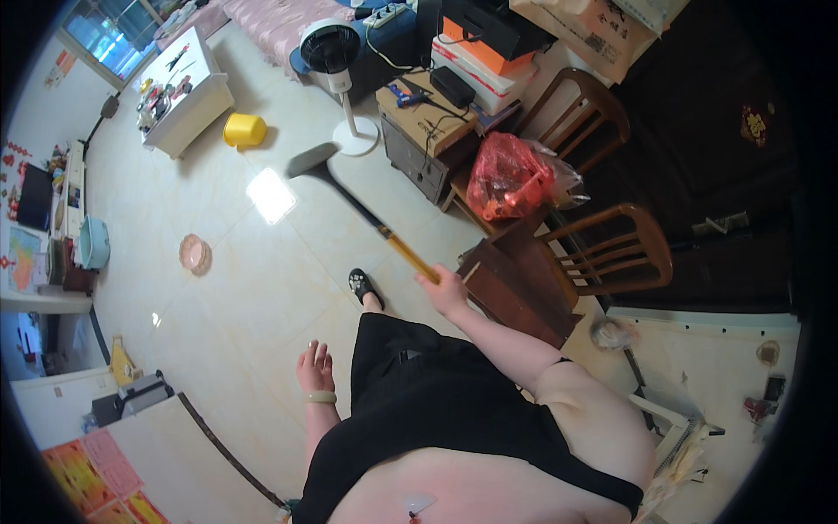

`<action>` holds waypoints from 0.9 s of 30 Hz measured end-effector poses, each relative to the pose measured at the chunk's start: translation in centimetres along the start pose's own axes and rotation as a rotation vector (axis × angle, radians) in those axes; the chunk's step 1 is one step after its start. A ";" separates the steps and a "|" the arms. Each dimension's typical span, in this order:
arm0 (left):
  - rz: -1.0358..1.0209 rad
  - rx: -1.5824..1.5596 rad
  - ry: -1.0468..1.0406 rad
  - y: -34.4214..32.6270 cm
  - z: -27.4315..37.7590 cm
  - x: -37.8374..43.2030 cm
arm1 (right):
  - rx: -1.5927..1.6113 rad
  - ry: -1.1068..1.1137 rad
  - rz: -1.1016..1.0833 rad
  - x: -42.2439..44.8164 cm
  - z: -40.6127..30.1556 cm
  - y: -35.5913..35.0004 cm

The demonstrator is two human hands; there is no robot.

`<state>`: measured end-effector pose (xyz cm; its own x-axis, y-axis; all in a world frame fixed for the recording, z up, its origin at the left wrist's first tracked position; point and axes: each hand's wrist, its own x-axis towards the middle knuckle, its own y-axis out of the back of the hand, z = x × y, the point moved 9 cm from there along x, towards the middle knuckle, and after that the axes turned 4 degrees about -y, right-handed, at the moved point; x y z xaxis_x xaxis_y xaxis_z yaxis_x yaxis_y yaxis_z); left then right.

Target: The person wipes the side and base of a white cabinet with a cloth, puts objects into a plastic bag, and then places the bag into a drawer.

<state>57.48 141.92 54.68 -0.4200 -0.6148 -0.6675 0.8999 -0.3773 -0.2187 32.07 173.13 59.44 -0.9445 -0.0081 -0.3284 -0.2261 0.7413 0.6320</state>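
My right hand (448,293) is closed around the yellow end of a long-handled tool (357,208). The tool has a black neck and a flat grey head, which is raised over the tiled floor near the fan's base; its exact kind is not clear. My left hand (316,370) hangs at my side with the fingers slightly apart and nothing in it, a pale bangle on the wrist. One foot in a black clog (361,285) shows on the floor between the hands.
Wooden chairs (605,249), one beside a red plastic bag (510,177), and a small cabinet (416,154) stand at right. Ahead are a white pedestal fan (353,124), a yellow bucket (245,130) and a cluttered white table (196,108). A pink basin (195,254) lies on the floor at left.
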 end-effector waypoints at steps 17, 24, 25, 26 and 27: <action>0.187 -0.060 -0.103 -4.2 17.3 22.4 | -0.218 -0.382 0.417 25.2 -2.8 3.5; 0.405 0.041 -0.105 -8.9 17.4 21.4 | -0.348 -0.327 0.403 36.1 -2.4 6.0; 0.449 0.044 -0.093 -9.4 16.3 20.6 | -0.361 -0.338 0.364 37.6 -1.9 6.3; 0.491 0.048 -0.079 -9.4 15.2 20.0 | -0.369 -0.353 0.313 39.2 -1.3 6.7; 0.512 0.099 -0.076 -7.4 13.9 20.6 | -0.366 -0.357 0.256 40.5 -1.6 6.5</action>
<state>40.59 122.40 52.48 0.0597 -0.7847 -0.6169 0.9783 -0.0769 0.1924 -8.06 176.60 51.37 -0.8552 0.4157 -0.3096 -0.1288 0.4081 0.9038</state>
